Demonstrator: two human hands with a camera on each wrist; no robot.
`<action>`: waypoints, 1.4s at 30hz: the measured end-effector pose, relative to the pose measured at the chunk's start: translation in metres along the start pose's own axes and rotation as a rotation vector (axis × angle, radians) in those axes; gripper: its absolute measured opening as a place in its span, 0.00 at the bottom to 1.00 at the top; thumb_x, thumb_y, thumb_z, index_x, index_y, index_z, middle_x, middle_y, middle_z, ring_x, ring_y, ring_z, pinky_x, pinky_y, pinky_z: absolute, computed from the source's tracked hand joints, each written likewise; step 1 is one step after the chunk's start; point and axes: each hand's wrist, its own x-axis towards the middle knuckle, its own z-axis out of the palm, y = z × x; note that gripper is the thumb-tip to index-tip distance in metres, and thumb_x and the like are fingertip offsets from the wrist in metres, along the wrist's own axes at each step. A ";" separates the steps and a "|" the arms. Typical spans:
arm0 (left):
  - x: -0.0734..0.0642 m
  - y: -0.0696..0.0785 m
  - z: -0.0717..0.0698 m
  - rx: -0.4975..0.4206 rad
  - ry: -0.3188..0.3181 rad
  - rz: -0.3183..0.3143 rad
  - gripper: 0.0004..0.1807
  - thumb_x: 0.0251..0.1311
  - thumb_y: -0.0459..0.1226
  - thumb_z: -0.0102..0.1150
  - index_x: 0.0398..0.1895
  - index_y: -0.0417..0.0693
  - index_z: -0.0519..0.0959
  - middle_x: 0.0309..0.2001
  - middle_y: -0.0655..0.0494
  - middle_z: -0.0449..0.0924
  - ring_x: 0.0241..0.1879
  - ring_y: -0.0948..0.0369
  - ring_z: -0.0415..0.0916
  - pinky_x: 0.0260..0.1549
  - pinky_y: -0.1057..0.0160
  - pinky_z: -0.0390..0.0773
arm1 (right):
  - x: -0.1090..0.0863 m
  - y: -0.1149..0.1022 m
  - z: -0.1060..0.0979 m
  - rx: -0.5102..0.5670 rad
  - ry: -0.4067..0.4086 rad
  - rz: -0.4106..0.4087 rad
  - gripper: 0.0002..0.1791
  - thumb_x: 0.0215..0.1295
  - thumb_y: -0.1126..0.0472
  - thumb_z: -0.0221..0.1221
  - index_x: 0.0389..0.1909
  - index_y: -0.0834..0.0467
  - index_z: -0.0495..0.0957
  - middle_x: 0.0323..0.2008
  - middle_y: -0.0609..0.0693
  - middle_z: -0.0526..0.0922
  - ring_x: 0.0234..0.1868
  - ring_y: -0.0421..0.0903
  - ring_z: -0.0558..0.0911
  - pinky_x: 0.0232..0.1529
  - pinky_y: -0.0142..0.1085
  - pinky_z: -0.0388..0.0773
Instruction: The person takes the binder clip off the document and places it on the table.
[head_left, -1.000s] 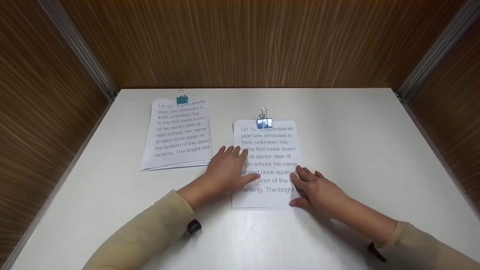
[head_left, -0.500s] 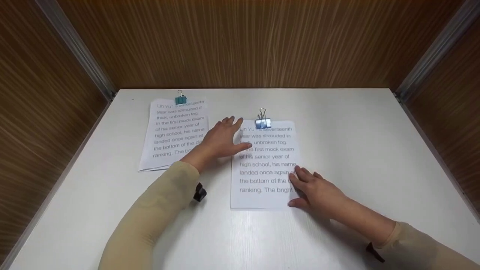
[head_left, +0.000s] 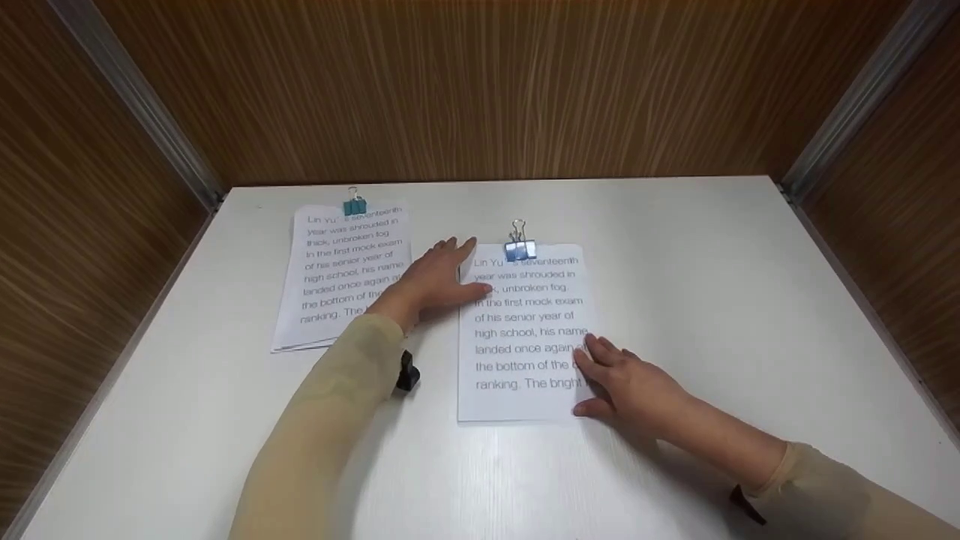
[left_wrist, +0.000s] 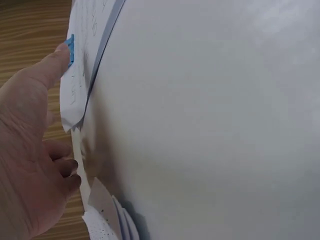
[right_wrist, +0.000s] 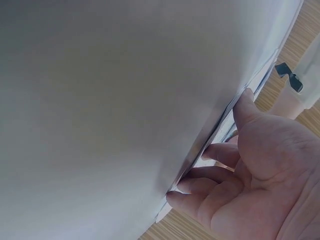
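Note:
A stack of printed sheets lies on the table, with a blue binder clip on its top edge. Along the stack's upper left edge is my left hand, its thumb stretched over the paper and its fingers extended. In the left wrist view this hand holds nothing. My right hand rests at the stack's lower right edge. Seen in the right wrist view, the fingers and thumb of that hand touch the paper's side without gripping it.
A second stack of printed sheets with a green binder clip lies to the left, partly behind my left hand and forearm. The white table is bounded by wood-grain panels at the back and sides.
My left hand has slid away from me along the stack's left edge, from mid-height to near its top. The right hand keeps its place at the lower right edge. The head view has shifted slightly.

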 end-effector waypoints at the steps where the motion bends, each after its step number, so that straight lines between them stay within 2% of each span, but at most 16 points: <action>1: 0.001 -0.001 0.001 0.003 -0.006 0.010 0.56 0.64 0.66 0.62 0.88 0.60 0.48 0.86 0.43 0.43 0.85 0.45 0.38 0.81 0.45 0.43 | 0.000 0.000 0.000 0.003 0.000 -0.005 0.46 0.68 0.44 0.70 0.76 0.68 0.68 0.76 0.72 0.64 0.76 0.69 0.67 0.71 0.62 0.69; 7: 0.005 -0.007 0.004 0.023 -0.016 0.051 0.55 0.64 0.65 0.64 0.88 0.59 0.51 0.85 0.41 0.45 0.84 0.42 0.38 0.81 0.44 0.44 | 0.001 0.001 0.000 0.009 -0.003 0.003 0.46 0.68 0.43 0.70 0.76 0.67 0.68 0.77 0.71 0.64 0.76 0.69 0.66 0.69 0.63 0.70; 17: 0.003 -0.013 0.006 -0.054 0.011 0.050 0.52 0.62 0.62 0.68 0.86 0.62 0.56 0.85 0.48 0.49 0.85 0.46 0.37 0.81 0.46 0.42 | 0.000 0.002 0.001 0.001 0.018 -0.018 0.46 0.68 0.42 0.70 0.76 0.67 0.69 0.75 0.71 0.66 0.74 0.71 0.69 0.67 0.63 0.72; 26: 0.003 -0.013 0.005 -0.141 0.017 0.034 0.51 0.60 0.61 0.72 0.85 0.68 0.59 0.84 0.36 0.48 0.83 0.41 0.44 0.80 0.44 0.47 | 0.000 0.002 0.000 0.004 0.016 -0.024 0.46 0.68 0.43 0.70 0.76 0.68 0.69 0.76 0.71 0.66 0.74 0.70 0.68 0.68 0.63 0.72; 30: 0.002 -0.012 0.004 -0.187 0.025 0.049 0.50 0.60 0.59 0.74 0.84 0.67 0.61 0.82 0.40 0.56 0.82 0.45 0.51 0.80 0.49 0.51 | 0.001 0.001 -0.001 0.001 0.012 -0.019 0.45 0.68 0.43 0.70 0.75 0.68 0.69 0.76 0.72 0.65 0.74 0.71 0.68 0.67 0.63 0.73; 35: 0.002 -0.008 0.002 -0.329 0.017 0.059 0.47 0.61 0.52 0.77 0.82 0.63 0.65 0.78 0.53 0.68 0.79 0.55 0.60 0.78 0.57 0.55 | 0.001 0.000 -0.001 0.000 0.016 -0.015 0.46 0.67 0.43 0.70 0.75 0.67 0.69 0.76 0.71 0.65 0.74 0.71 0.69 0.66 0.63 0.73; 42: 0.005 -0.003 0.002 -0.445 0.033 0.090 0.43 0.62 0.45 0.77 0.80 0.58 0.70 0.71 0.53 0.78 0.69 0.60 0.73 0.74 0.59 0.64 | 0.001 0.000 -0.001 0.006 0.013 -0.005 0.46 0.66 0.43 0.71 0.76 0.67 0.69 0.76 0.70 0.65 0.75 0.70 0.68 0.68 0.63 0.72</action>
